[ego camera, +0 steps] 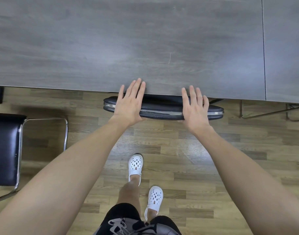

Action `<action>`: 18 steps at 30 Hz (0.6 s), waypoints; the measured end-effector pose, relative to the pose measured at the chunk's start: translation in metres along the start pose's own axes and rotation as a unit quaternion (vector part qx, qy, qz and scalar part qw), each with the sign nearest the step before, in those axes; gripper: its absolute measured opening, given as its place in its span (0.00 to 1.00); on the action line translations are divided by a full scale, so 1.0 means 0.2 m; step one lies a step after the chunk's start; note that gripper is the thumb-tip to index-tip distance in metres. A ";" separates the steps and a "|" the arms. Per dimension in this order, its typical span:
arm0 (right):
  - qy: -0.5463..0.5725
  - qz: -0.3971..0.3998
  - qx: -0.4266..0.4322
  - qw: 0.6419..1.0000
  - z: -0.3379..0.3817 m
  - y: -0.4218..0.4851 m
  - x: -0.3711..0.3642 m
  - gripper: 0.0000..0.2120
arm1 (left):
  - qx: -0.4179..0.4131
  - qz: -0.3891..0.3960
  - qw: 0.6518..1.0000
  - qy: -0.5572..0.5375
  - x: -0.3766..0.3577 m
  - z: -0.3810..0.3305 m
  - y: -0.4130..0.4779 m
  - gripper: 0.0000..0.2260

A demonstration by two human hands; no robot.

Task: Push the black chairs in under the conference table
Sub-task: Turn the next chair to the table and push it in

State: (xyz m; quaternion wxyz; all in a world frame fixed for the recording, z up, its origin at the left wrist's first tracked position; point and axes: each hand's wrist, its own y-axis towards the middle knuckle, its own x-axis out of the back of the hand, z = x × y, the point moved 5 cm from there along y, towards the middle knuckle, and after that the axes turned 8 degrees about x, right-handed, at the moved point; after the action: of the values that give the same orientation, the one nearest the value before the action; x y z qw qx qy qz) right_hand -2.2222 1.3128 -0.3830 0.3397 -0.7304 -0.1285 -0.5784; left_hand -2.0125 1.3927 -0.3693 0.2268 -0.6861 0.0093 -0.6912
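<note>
With fingers (137,89) straight and spread, gripping nothing, the left hand (128,106) and right hand (194,108) are pressing flat on the back of a black chair (162,111) that is sitting nearly fully under the counter (145,39), while a second black chair (4,150) is standing out on the floor (187,150) at the left, apparently the next one to push in.
</note>
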 end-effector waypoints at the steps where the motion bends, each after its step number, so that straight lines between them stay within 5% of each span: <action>1: 0.002 -0.001 0.004 1.000 0.00 0.01 0.00 0.59 | 0.000 0.004 1.000 -0.002 0.00 0.00 0.01 0.61; 18: 0.025 -0.025 0.024 0.999 -0.06 0.10 0.07 0.58 | 0.000 0.016 1.000 -0.005 0.04 -0.02 0.12 0.60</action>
State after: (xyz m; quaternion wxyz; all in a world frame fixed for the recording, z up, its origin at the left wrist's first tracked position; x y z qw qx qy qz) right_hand -2.2145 1.2874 -0.3752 0.3463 -0.7037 -0.1520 -0.6015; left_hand -2.0088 1.3676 -0.3706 0.2380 -0.6891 0.0193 -0.6843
